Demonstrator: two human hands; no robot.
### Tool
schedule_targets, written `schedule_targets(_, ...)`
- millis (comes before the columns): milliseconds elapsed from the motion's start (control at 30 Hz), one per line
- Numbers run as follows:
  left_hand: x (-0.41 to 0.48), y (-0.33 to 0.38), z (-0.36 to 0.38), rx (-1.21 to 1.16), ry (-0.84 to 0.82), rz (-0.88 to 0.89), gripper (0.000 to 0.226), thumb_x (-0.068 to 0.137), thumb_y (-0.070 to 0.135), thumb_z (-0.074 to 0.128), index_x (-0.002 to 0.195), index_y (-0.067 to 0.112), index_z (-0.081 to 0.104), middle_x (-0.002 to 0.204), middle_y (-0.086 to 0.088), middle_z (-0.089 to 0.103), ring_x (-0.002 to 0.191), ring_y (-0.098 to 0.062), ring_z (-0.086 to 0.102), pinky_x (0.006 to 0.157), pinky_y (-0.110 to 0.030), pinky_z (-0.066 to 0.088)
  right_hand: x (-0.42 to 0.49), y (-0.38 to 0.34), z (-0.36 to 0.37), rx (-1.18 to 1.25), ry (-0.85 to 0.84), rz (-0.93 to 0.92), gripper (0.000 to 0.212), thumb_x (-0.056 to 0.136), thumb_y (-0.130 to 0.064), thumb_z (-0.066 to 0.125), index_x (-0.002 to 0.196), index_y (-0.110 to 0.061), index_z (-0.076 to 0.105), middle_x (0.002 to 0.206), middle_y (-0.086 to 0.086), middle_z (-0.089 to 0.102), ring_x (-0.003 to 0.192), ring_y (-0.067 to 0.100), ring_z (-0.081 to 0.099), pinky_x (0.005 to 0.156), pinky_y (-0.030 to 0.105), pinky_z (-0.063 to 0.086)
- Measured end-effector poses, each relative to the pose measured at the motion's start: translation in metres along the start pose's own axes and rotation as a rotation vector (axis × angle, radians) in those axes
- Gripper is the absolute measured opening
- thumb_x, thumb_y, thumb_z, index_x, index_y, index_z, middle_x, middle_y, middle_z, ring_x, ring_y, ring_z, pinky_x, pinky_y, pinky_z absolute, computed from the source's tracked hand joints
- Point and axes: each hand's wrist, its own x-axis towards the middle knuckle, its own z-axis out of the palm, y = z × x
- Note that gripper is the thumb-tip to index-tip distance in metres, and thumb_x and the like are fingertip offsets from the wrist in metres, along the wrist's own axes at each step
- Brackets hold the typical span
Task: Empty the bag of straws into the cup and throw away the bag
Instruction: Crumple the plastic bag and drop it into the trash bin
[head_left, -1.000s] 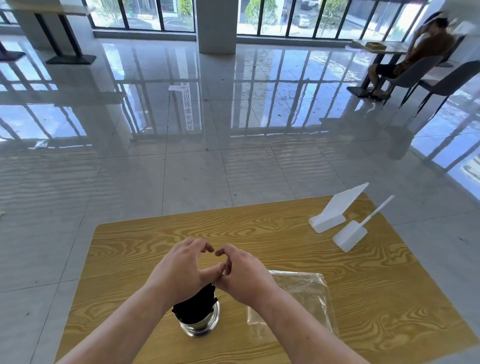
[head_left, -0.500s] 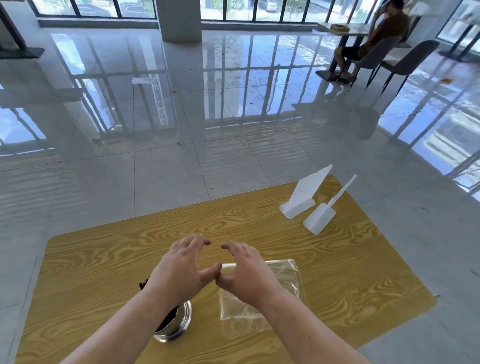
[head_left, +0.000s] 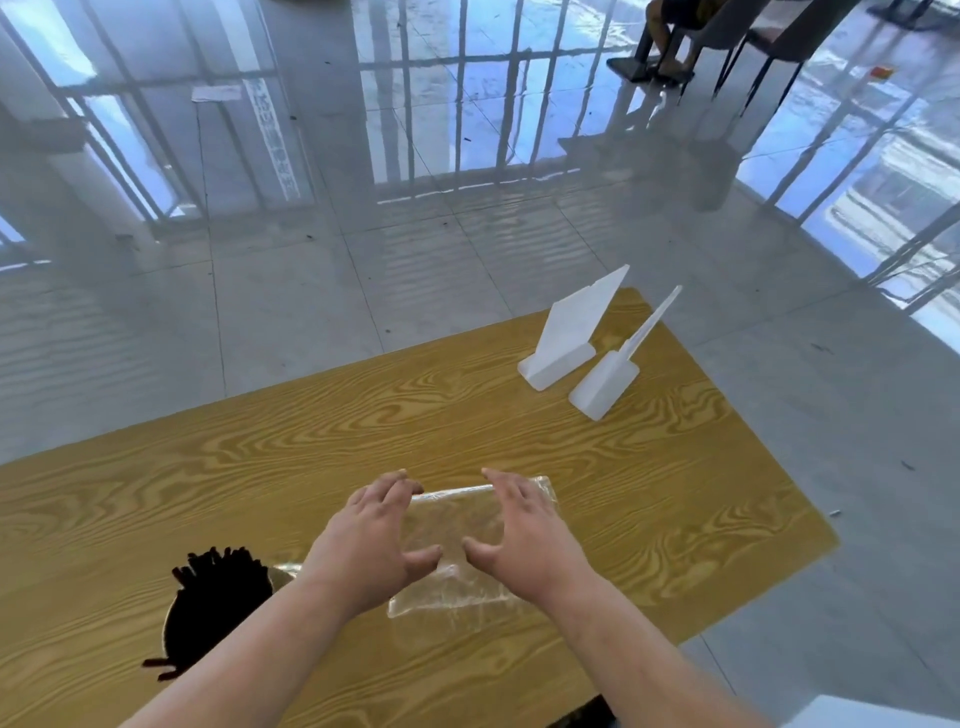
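Both hands are open over the bag, palms down, fingers spread and only lightly bent. The left hand (head_left: 374, 545) and the right hand (head_left: 522, 535) are held side by side with a gap between them, and their thumbs point at each other across that gap. Neither hand is gripping anything.

The clear, flat plastic bag (head_left: 460, 519) lies on the bench directly beneath and between the hands. The left fingertips (head_left: 410, 488) reach its far left corner, and the right fingers cover its far right edge. The bag's near edge shows below the two thumbs. Whether the palms press on the film or hover just above it cannot be told.

Just to the outside of the left hand, partly hidden by the left forearm, stands the shiny metal cup (head_left: 167, 629). It is filled with a bunch of black straws (head_left: 218, 587) whose ends fan out above its rim.

All of this sits on the yellow wood-grain bench (head_left: 311, 441). Well beyond the right hand, near the bench's far corner, two white plastic stands (head_left: 571, 338) sit close beside each other.

Beyond the bench is a glossy grey tiled floor (head_left: 415, 234) that mirrors window frames. Dark chairs (head_left: 727, 31) stand on it far off on the right hand's side.
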Motion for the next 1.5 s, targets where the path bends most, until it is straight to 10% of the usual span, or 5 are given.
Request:
schedule_targets(567,0.04,0.009,0.081,0.241,-0.156,-0.038,0.123,0.068,0.087,0.069,0.167,0.039,0.011,0.178,0.007,-0.001,0.163,-0.021,0.006,0.133,-0.041,0.011,0.01,0.087,0.038,-0.046,-0.114,0.097,0.108,0.091,-0.062,0.069,0.172,-0.029,0.005,0.179,0.003,0.014,0.166,0.021,0.005,0.131,0.033,0.002)
schedule_targets(1033,0.046,0.006,0.105,0.519,-0.151,0.077,0.091,0.082,0.084,0.057,0.157,0.038,0.032,0.172,-0.003,0.014,0.152,-0.028,0.025,0.124,-0.044,0.033,0.003,0.097,0.066,-0.169,0.021,0.065,0.081,0.097,-0.045,0.069,0.164,-0.025,0.027,0.166,0.003,0.035,0.156,0.028,0.028,0.131,0.043,0.025)
schedule_targets(1267,0.042,0.01,0.107,0.427,-0.12,0.135,0.04,0.097,0.045,0.057,0.134,0.03,0.053,0.142,0.002,0.052,0.124,-0.02,0.055,0.102,-0.033,0.049,-0.008,0.072,0.068,0.133,0.076,0.186,0.076,0.094,-0.048,0.065,0.161,-0.025,0.038,0.151,-0.003,0.05,0.144,0.021,0.042,0.126,0.038,0.032)
schedule_targets(1500,0.01,0.034,0.073,-0.183,0.002,0.063,0.014,0.093,0.026,0.061,0.091,0.034,0.049,0.077,0.01,0.065,0.067,-0.008,0.059,0.056,-0.029,0.043,-0.027,0.027,0.054,0.923,0.015,0.392,0.068,0.099,-0.054,0.07,0.155,-0.025,0.048,0.132,-0.005,0.069,0.121,0.012,0.066,0.103,0.033,0.053)
